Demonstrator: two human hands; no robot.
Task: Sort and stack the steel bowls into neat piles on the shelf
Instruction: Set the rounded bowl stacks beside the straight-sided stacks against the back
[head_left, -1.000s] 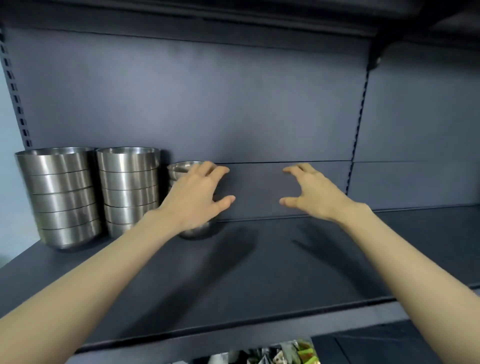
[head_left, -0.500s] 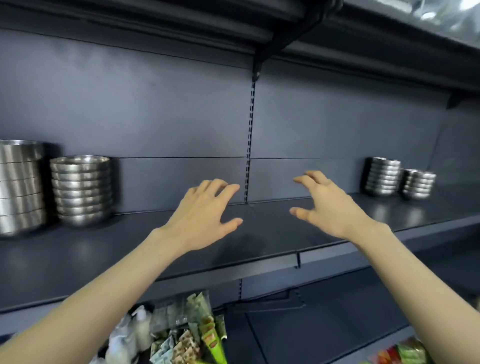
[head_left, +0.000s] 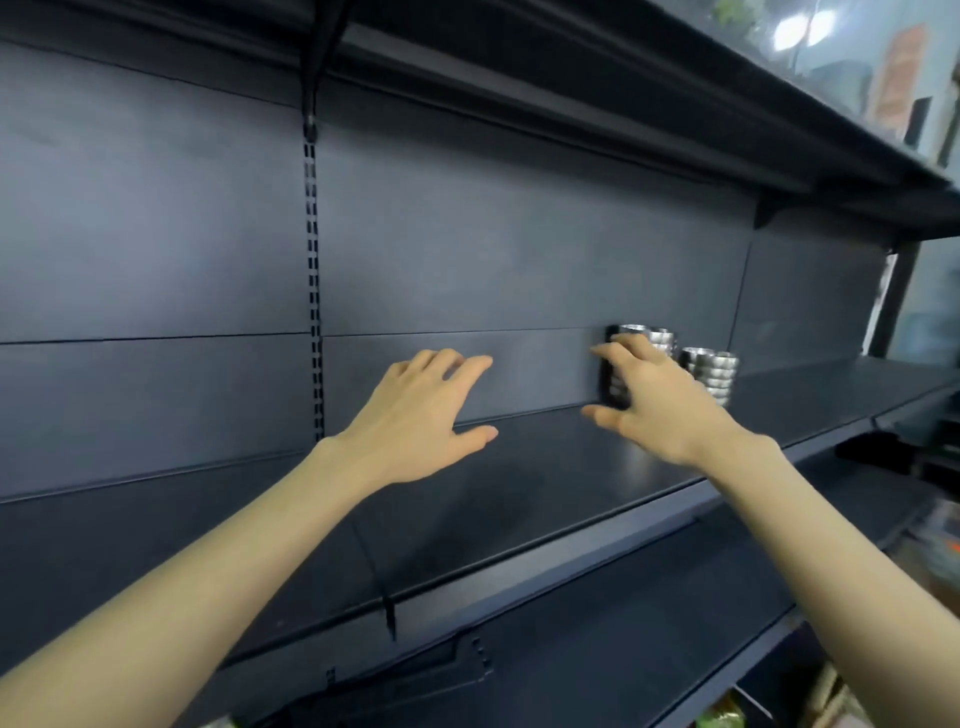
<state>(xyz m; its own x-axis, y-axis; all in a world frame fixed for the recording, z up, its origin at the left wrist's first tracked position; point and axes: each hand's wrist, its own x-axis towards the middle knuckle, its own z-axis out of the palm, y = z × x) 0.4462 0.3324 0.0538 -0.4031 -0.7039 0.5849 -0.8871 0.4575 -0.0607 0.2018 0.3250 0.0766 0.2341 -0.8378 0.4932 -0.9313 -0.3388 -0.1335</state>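
Observation:
Two stacks of steel bowls stand far back on the right of the dark shelf (head_left: 545, 499). The taller stack (head_left: 657, 339) is mostly hidden behind my right hand (head_left: 657, 405); the shorter stack (head_left: 712, 371) stands just right of it. My right hand is open, fingers spread, in front of the taller stack, and I cannot tell whether it touches it. My left hand (head_left: 421, 418) hovers open over bare shelf to the left, holding nothing.
A slotted upright (head_left: 311, 291) runs down the back panel left of my hands. Another shelf (head_left: 571, 104) overhangs above. A lower shelf (head_left: 649, 613) juts out below, with packaged goods (head_left: 719, 714) at the bottom edge.
The view has swung right along the shelf; the left-hand bowl stacks have left the frame. Both open hands have travelled right, and my right hand has come in front of the far stacks.

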